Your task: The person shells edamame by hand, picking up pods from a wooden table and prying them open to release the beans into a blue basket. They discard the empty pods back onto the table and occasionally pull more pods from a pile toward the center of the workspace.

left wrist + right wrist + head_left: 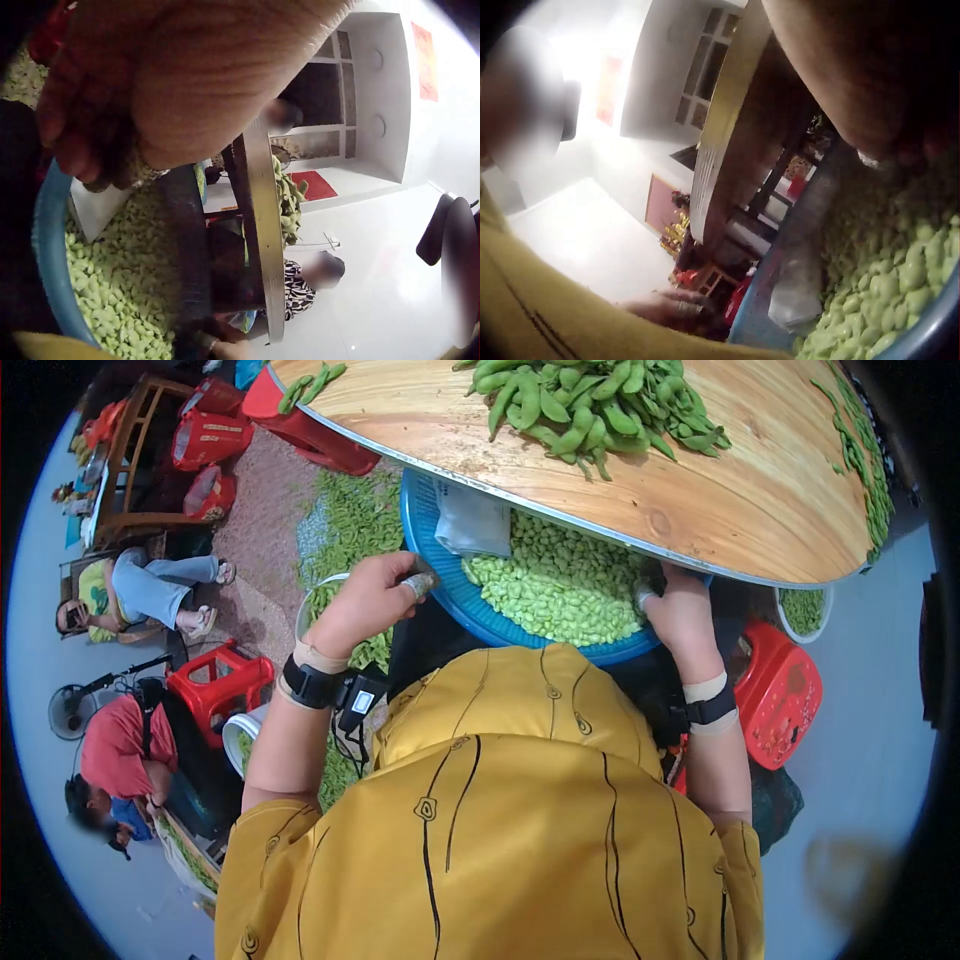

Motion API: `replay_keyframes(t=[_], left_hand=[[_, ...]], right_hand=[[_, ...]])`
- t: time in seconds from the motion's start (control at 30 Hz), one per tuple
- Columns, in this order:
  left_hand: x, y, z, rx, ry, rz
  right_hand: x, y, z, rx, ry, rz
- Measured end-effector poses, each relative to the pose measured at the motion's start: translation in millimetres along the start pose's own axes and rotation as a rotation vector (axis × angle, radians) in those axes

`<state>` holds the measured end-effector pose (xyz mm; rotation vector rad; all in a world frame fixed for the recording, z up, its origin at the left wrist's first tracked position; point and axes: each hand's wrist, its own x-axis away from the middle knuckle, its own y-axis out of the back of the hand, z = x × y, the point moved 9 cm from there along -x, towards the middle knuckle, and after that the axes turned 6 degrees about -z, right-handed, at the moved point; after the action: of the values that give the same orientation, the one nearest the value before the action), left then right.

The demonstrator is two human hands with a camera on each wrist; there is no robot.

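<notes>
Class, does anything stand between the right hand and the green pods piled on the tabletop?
Yes: the tabletop's edge. The right hand reaches beneath it, while the green pods lie on top.

Above near half of basin [425,555]: open from overhead, between hands | far side: tabletop [660,510] overhangs, blocks straight descent | left inside: packet [472,522] covers beans [560,595] | near rim: shirt [530,695] close | right: stool [780,695] near

I see one red stool [795,685] at three o'clock and another red stool [196,678] at nine; a wood stand [150,519] is at ten. By right-wrist view, the window [707,71] is at twelve, the white wall [632,169] at nine.
</notes>
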<state>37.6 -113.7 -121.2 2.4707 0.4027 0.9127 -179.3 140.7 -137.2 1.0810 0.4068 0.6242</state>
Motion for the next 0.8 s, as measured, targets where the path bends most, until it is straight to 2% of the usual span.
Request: replay_keyframes(t=[0.03, 0.1, 0.2, 0.27, 0.33, 0.43, 0.57, 0.67, 0.73, 0.8], left_hand=[[1.6, -2.5, 0.3, 0.004, -0.004, 0.009], [2.4, -1.7, 1.8, 0.074, 0.009, -0.025], [3.1, -4.5, 2.4, 0.098, 0.017, -0.022], [3.6, -6.3, -0.7, 0.072, 0.003, -0.017], [2.0, -10.4, 5.2, 0.104, 0.016, 0.001], [1.6, -13.2, 6.1, 0.072, 0.015, 0.005], [8.3, -9.8, 3.0, 0.077, 0.037, -0.022], [12.5, -4.8, 10.7, 0.07, -0.014, -0.054], [18.7, -1.3, 13.1, 0.054, -0.026, -0.061], [25.7, 2.6, 19.6, 0.063, -0.019, -0.079]], right_hand=[[0.1, 0.3, -7.2, 0.008, -0.007, 0.001], [-3.6, 13.6, -24.4, 0.068, 0.018, -0.121], [-4.0, 29.5, -49.7, 0.137, -0.097, -0.091], [-3.3, 37.3, -46.7, 0.138, -0.064, -0.154], [-3.3, 23.8, -48.1, 0.142, -0.051, -0.044], [-4.9, 9.2, -30.9, 0.142, 0.017, 0.026], [-10.9, 0.2, -10.8, 0.159, 0.142, -0.072], [-15.8, -9.7, -9.9, 0.149, 0.119, 0.046], [-13.7, -1.8, -3.0, 0.13, 0.186, -0.037], [-12.6, -0.2, -1.1, 0.105, 0.181, -0.044]])
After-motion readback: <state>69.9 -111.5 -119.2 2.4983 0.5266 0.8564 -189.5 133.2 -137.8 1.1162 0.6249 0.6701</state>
